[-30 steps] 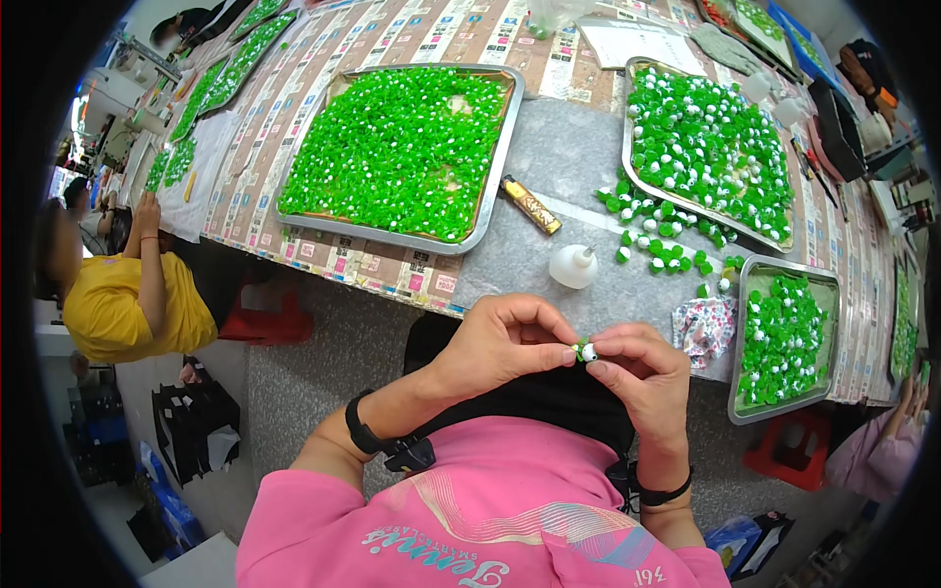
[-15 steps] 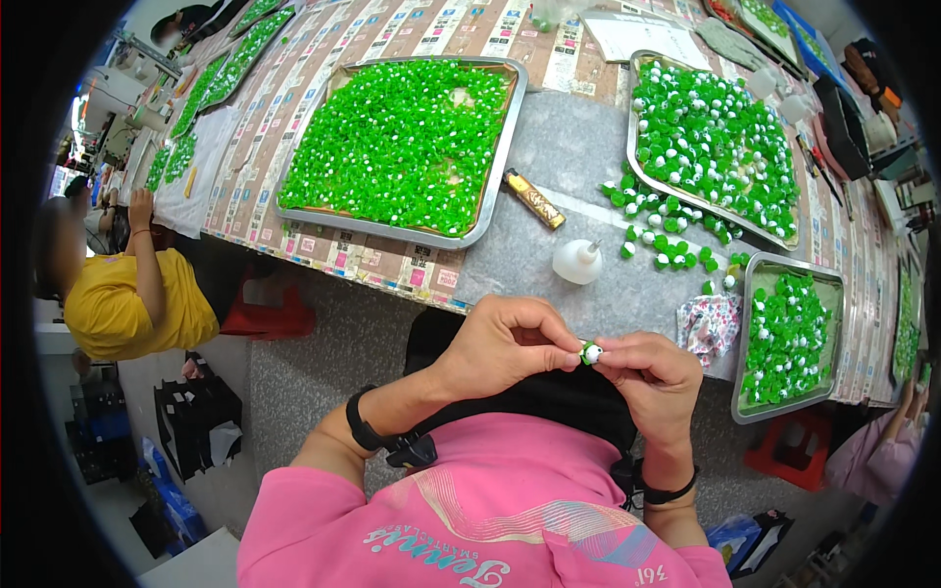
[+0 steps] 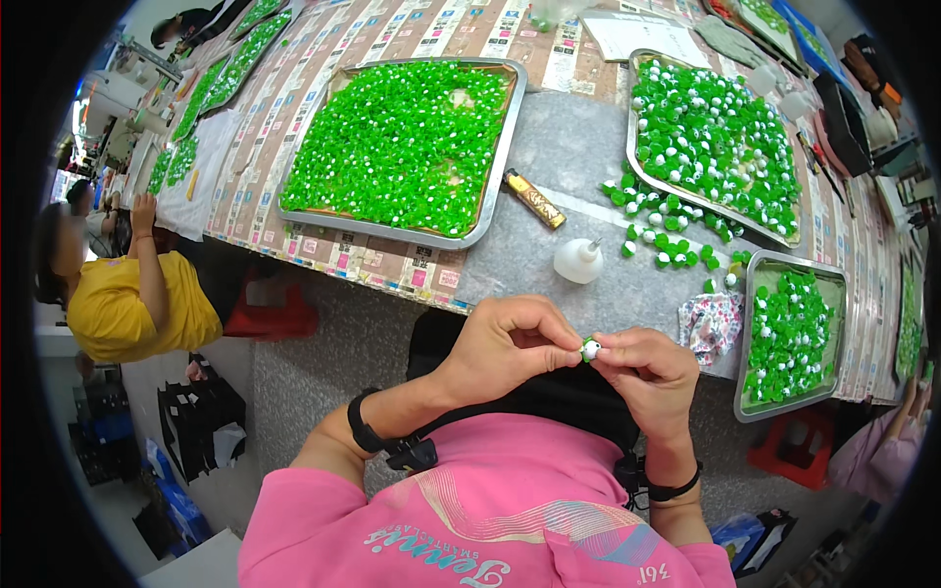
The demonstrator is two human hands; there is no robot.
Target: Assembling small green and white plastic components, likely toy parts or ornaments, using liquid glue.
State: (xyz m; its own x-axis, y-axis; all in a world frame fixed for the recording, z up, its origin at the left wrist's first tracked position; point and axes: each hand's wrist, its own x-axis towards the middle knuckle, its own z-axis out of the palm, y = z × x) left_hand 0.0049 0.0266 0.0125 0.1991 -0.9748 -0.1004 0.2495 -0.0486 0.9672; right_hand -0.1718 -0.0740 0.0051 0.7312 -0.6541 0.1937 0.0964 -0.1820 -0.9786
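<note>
Between my two hands, in front of the table's edge, is a small green-and-white figurine (image 3: 590, 350) with dark dots on its white part. My left hand (image 3: 515, 343) pinches its green side between thumb and forefinger. From the other side my right hand (image 3: 647, 370) grips it with thumb and fingertips. Just beyond my hands stands a translucent white squeeze bottle (image 3: 578, 261) with a thin needle tip. Several loose green-and-white pieces (image 3: 671, 253) lie to the right of the bottle.
A large metal tray (image 3: 515, 118) of green pieces sits at left. Two more trays, one farther (image 3: 632, 137) and one nearer (image 3: 742, 392), hold green-and-white pieces at right. A gold-and-black tube (image 3: 535, 199) and a flowered cloth (image 3: 710, 326) lie on the table. A person in yellow (image 3: 142, 304) sits at left.
The figurine has turned slightly between my fingertips, showing more of its white part. My hands stay in nearly the same place.
</note>
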